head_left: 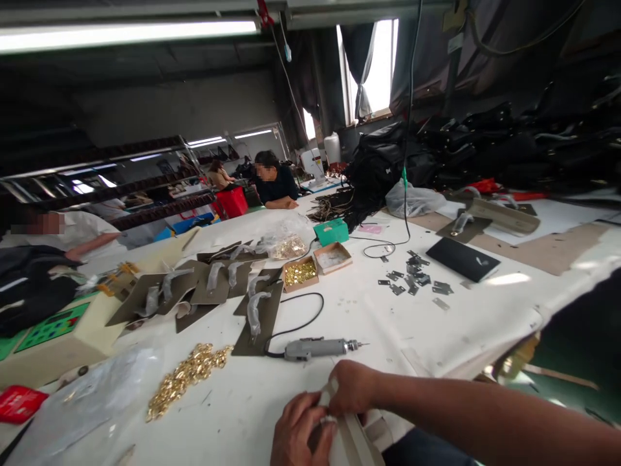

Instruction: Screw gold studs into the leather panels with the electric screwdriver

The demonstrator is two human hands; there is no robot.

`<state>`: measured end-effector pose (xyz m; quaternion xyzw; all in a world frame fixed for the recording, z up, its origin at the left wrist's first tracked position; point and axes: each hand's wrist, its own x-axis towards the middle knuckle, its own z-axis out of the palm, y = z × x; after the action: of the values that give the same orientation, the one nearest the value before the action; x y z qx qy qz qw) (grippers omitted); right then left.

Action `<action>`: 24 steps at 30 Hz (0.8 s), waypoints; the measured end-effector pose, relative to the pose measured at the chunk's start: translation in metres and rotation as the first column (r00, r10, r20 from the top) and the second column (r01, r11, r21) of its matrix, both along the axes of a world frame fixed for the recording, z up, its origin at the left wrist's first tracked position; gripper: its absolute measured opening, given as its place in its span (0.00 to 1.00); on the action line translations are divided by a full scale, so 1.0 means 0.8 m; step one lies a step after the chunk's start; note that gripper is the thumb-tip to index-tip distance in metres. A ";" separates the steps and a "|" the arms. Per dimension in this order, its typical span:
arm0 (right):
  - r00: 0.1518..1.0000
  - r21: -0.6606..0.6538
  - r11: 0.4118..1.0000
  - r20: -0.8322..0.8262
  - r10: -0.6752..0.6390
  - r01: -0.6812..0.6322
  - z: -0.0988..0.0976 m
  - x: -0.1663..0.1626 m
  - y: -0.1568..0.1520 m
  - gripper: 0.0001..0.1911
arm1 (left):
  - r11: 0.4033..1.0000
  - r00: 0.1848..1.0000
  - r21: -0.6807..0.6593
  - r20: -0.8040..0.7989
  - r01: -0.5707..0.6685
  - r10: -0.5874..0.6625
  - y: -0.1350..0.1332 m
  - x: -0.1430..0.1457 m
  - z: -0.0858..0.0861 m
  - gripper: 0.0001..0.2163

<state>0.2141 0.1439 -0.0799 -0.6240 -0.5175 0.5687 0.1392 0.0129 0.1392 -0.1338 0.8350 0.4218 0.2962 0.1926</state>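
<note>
The beige strap [352, 433] sits at the bottom centre of the frame, right at the near edge of the white table [436, 323], and you have both hands on it. Your left hand [298, 430] is curled around its lower part, fingers closed on the material. Your right hand [352, 387] pinches the strap's upper end, where there seems to be a small light fitting, though the view is too blurred to be sure.

Just above your hands lies a grey electric screwdriver [317, 348], its bit pointing right and its black cord looping up the table. To the lower left is a loose pile of gold hardware [187, 375]. Higher up, an open box of gold pieces [299, 273] stands among dark leather panels [252, 317]. Small dark metal plates [412, 275] are scattered right of centre.
</note>
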 end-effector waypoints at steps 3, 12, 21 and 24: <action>0.998 0.068 0.998 0.069 0.012 -0.017 0.012 0.005 -0.008 0.04 | 1.000 0.997 -0.017 -0.081 0.018 -0.019 0.000 0.001 0.011 0.07; 0.928 0.451 0.833 0.025 -0.372 0.322 -0.003 0.061 -0.080 0.12 | 0.975 0.996 0.207 -0.061 0.083 -0.072 0.003 0.002 0.007 0.06; 0.767 0.533 0.769 0.305 -0.565 0.354 -0.001 0.195 -0.069 0.11 | 0.972 0.996 0.221 -0.057 0.080 -0.069 0.003 0.002 0.007 0.06; 0.722 0.560 0.799 0.458 -0.518 0.218 -0.004 0.207 -0.046 0.12 | 0.978 0.998 0.199 -0.040 0.057 -0.050 0.000 0.004 0.010 0.05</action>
<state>0.3793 0.1068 -0.0832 -0.8087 -0.5159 0.1622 0.2313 0.0162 0.1393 -0.1259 0.8662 0.3707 0.3172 0.1081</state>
